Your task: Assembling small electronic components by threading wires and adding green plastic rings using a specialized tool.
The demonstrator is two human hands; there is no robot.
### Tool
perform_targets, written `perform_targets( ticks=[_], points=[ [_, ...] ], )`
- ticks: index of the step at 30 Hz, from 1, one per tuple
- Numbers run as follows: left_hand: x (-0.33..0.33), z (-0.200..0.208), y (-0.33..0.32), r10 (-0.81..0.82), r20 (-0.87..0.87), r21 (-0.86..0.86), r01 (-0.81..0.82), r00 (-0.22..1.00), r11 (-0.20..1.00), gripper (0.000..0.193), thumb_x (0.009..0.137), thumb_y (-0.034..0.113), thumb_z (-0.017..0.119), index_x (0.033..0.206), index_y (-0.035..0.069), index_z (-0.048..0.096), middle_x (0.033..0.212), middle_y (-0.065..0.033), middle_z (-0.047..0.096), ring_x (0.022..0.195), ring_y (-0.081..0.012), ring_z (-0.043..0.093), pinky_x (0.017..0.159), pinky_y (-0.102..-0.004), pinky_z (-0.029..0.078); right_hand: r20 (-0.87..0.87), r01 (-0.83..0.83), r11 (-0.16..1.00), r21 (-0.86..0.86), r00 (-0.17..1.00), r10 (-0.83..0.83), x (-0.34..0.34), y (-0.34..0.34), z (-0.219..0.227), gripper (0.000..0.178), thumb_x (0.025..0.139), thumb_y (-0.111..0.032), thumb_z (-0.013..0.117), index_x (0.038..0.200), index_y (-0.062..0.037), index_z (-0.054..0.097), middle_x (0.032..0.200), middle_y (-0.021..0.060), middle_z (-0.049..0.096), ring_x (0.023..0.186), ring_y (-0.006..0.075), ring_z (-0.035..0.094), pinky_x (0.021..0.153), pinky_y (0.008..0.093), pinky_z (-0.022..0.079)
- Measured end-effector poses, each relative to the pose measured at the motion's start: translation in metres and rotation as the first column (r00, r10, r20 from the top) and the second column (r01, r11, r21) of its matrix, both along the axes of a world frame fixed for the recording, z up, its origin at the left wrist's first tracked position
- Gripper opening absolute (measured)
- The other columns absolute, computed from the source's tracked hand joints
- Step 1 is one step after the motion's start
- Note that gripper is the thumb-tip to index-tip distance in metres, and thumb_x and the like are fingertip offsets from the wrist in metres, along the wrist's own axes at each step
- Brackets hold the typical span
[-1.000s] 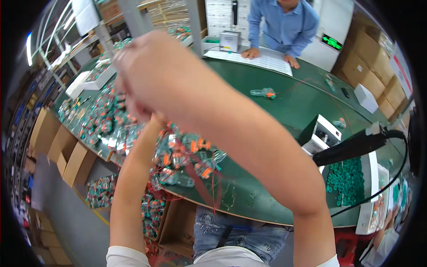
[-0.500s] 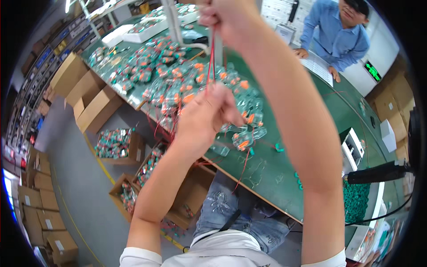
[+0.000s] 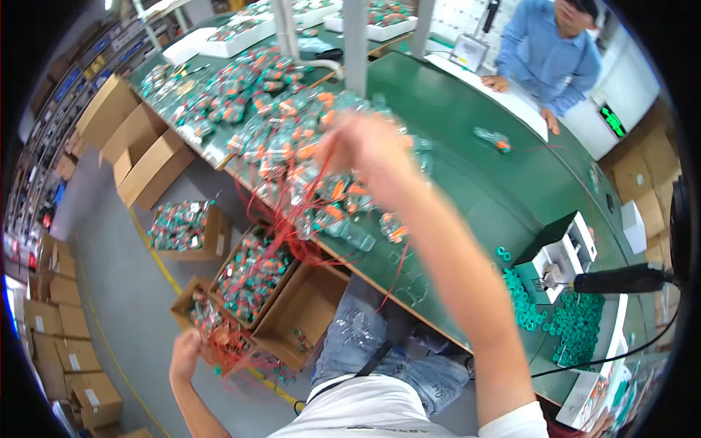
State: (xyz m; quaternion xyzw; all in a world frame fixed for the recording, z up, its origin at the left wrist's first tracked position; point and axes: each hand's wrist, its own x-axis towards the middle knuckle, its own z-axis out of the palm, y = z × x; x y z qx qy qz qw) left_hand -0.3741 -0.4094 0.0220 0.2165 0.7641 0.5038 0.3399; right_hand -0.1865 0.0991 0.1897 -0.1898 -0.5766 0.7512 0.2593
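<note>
My right hand [image 3: 361, 146] is over the heap of clear plastic pieces with orange and teal parts [image 3: 285, 120] on the green table. It is smeared by motion; its fingers look curled round thin red cords [image 3: 326, 164] that run down to the tangle of red cords [image 3: 292, 233] at the table edge. Low on the left, my left hand [image 3: 188, 350] is closed beside a small carton [image 3: 182, 298] of similar pieces. Blurred red cords and orange parts [image 3: 228, 344] lie close to its fingers; what it grips cannot be made out.
Open cartons [image 3: 314, 292] stand below the table edge, several holding pieces. Teal rings [image 3: 577, 328] lie at right by a black-and-white device [image 3: 558, 255] and a dark arm [image 3: 621, 279]. Across the table a person in a blue shirt [image 3: 544, 55] leans on white sheets. White trays [image 3: 237, 40] stand at the back.
My left hand has gone from the heap down to the cartons at lower left. My right hand has dropped from high up to over the heap. The red cords between them are no longer stretched.
</note>
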Motion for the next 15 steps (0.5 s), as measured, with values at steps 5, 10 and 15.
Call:
perform_targets(
  ticks=[5,10,15],
  points=[
    [0.008,-0.145,-0.022,0.156,0.299,-0.185,-0.104,0.941,0.977,0.025,0.099,0.03,0.061,0.092,0.005,0.064,0.086,-0.0032,0.067,0.079,-0.0148,0.064,0.073,-0.0305,0.052,0.227,-0.108,0.974,-0.2,0.962,0.153,0.005,-0.055,-0.112,0.029,0.095,-0.021,0.053,0.083,0.0004,0.068,0.071,0.0111,0.072,0.058,0.0231,0.069,0.05,0.0353,0.055],
    [0.003,-0.249,-0.045,0.167,0.185,-0.232,-0.122,0.968,0.965,0.022,0.1,0.021,0.058,0.098,0.001,0.067,0.091,-0.0069,0.068,0.083,-0.0156,0.064,0.077,-0.0309,0.052,0.593,-0.253,0.876,0.411,0.804,-0.046,0.059,0.018,-0.07,0.033,0.091,-0.036,0.055,0.089,-0.0117,0.077,0.069,0.0046,0.072,0.06,0.0198,0.07,0.063,0.0375,0.057],
    [0.005,-0.287,-0.001,0.136,0.131,-0.22,-0.104,0.982,0.97,0.025,0.102,0.024,0.058,0.098,0.002,0.068,0.09,-0.004,0.068,0.085,-0.0141,0.063,0.078,-0.0286,0.05,0.213,0.498,0.488,0.716,0.511,-0.833,0.134,0.208,-0.102,0.029,0.089,-0.029,0.056,0.095,-0.0096,0.076,0.093,0.0171,0.073,0.087,0.032,0.071,0.078,0.0437,0.055]
  ],
)
